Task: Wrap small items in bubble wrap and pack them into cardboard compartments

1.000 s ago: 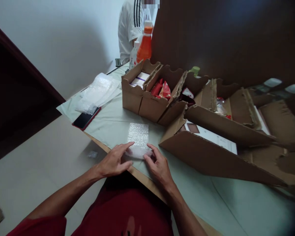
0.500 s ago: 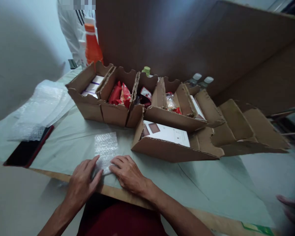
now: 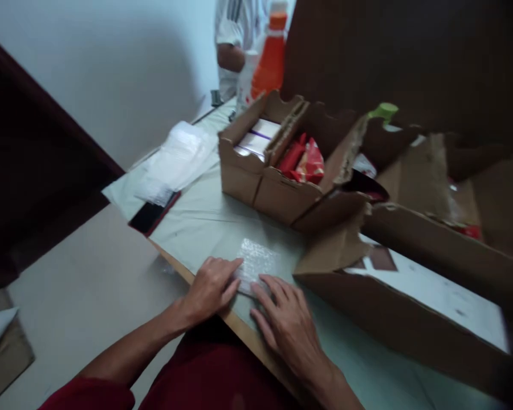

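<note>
A small sheet of bubble wrap lies flat on the pale green table cover near the table's front edge. My left hand rests on its left near corner, fingers stretched out flat. My right hand presses on the sheet's near edge from the right, fingers also spread flat. Neither hand grips anything. Just right of the sheet stands an open cardboard box with a white card inside.
A row of open cardboard boxes holds white packs and red packets. A dark phone and a bubble wrap pile lie at the left. An orange bottle and a person in white are at the far end.
The camera has swung back to the left and closer. Both hands stay pressed flat on the bubble wrap sheet, which has not moved on the table.
</note>
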